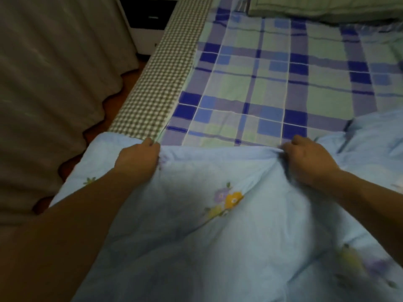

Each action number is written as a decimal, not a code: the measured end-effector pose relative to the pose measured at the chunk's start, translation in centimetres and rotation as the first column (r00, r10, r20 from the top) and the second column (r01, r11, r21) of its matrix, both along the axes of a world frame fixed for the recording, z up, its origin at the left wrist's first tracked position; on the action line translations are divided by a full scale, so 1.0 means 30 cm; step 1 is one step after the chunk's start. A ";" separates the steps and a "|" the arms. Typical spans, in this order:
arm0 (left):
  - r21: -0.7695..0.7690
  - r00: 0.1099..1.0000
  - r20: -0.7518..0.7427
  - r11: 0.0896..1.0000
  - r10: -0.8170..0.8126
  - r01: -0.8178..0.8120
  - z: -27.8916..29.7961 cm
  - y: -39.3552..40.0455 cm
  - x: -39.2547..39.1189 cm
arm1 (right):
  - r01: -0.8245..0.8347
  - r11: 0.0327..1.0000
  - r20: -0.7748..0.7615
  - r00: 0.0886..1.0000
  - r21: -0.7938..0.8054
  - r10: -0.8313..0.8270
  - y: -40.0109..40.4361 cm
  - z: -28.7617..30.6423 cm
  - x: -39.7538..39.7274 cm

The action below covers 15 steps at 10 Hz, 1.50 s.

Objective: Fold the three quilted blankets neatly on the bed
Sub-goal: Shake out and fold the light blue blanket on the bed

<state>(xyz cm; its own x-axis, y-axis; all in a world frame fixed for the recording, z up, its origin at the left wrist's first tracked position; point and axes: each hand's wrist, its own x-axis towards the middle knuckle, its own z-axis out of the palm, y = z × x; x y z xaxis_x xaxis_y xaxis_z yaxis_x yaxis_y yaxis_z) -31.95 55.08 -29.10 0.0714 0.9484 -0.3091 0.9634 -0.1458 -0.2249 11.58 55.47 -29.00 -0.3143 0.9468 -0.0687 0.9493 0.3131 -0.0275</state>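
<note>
Head view, single entry. Item: light blue quilted blanket (218, 225) with a floral print, lying across the near end of the bed (261, 83) and spreading under both forearms toward the viewer; more of the same pale blue fabric is bunched to the right. Far edge of the blanket runs left to right, and this edge is what both hands hold. Left hand (138, 159): fingers curled over the edge near the bed's left side, gripping the fabric. Right hand (305, 159): fingers curled, pinching a gathered bit of the same edge, with creases radiating from the grip. The hands are well apart, about level with each other, neither clearly nearer the edge; the stretch of hem between them looks fairly taut. Judgement: with the long axis of the held edge crosswise, the coming move probably carries that edge either away over the bare sheet or back toward the viewer. Surroundings: blue and green plaid sheet (272, 68) beyond the hands, open in the fold's path; brown gingham strip (161, 77) along the bed's left side; green folded bedding (316, 7) at the far end; beige curtain (54, 73) at left; white cabinet (148, 20) behind.
</note>
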 end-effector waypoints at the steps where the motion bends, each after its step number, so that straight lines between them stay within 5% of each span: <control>1: 0.086 0.993 -0.099 0.993 -0.071 0.080 -0.054 0.055 -0.049 | 0.148 0.965 0.106 0.986 -0.215 -0.128 0.038 -0.047 -0.025; 2: 0.150 0.958 -0.129 0.950 -0.255 0.274 -0.090 0.037 -0.052 | 0.101 0.922 -0.036 0.992 -0.374 -0.123 -0.005 -0.057 -0.080; 3: 0.218 0.880 -0.085 0.853 -0.466 0.473 0.059 0.000 -0.070 | 0.066 0.956 0.078 0.996 -0.285 -0.045 -0.069 0.028 -0.099; 4: 0.346 0.842 -0.093 0.775 -0.532 0.528 0.239 -0.068 -0.132 | -0.014 1.000 0.076 0.997 0.008 0.013 -0.152 0.213 -0.069; 6: 0.299 0.840 0.072 0.815 -0.537 0.496 0.700 -0.522 -0.053 | -0.163 0.981 0.064 0.986 0.107 0.157 -0.481 0.737 0.053; 7: 0.134 0.895 0.186 0.913 -0.406 0.386 0.827 -0.872 -0.049 | -0.208 0.974 0.156 0.969 0.091 0.193 -0.734 0.942 0.193; 8: -0.066 0.969 0.147 0.975 -0.199 0.211 0.812 -1.167 -0.059 | -0.090 0.995 0.197 0.976 -0.038 0.096 -1.033 1.009 0.320; 9: -0.190 0.985 -0.046 0.970 -0.166 0.154 0.788 -1.410 0.003 | 0.103 0.947 0.293 0.956 -0.305 -0.009 -1.300 0.992 0.384; 10: -0.152 0.983 0.057 0.972 -0.173 0.180 0.819 -1.427 0.032 | 0.273 0.907 0.354 0.923 -0.321 -0.152 -1.409 1.069 0.463; 11: 0.103 0.977 0.205 0.994 -0.052 0.031 1.208 -1.122 0.134 | 0.401 0.912 0.287 0.866 0.090 -0.409 -1.292 1.397 0.554; 12: 0.626 0.935 0.310 0.777 -0.174 -0.063 1.816 -0.841 0.267 | 0.496 0.717 -0.046 0.836 0.489 -0.547 -1.159 1.917 0.613; 13: 0.860 0.887 0.366 0.466 -0.283 -0.206 2.317 -0.792 0.362 | 0.561 0.367 -0.323 0.779 0.742 -0.537 -1.152 2.438 0.634; 14: 0.917 0.919 0.289 0.355 -0.270 -0.184 2.523 -0.894 0.335 | 0.578 0.165 -0.446 0.755 0.799 -0.481 -1.271 2.624 0.626; 15: 0.941 0.950 0.173 0.330 -0.261 -0.081 2.463 -0.992 0.193 | 0.338 0.351 -0.178 0.892 0.873 -0.417 -1.461 2.496 0.578</control>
<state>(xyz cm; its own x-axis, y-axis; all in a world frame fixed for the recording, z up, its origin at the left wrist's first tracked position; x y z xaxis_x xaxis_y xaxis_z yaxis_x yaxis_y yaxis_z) -26.17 25.32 44.79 0.0846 0.5745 0.8141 0.9948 -0.0958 -0.0358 28.91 11.64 45.88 0.0604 0.5207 0.8516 0.9605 -0.2625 0.0924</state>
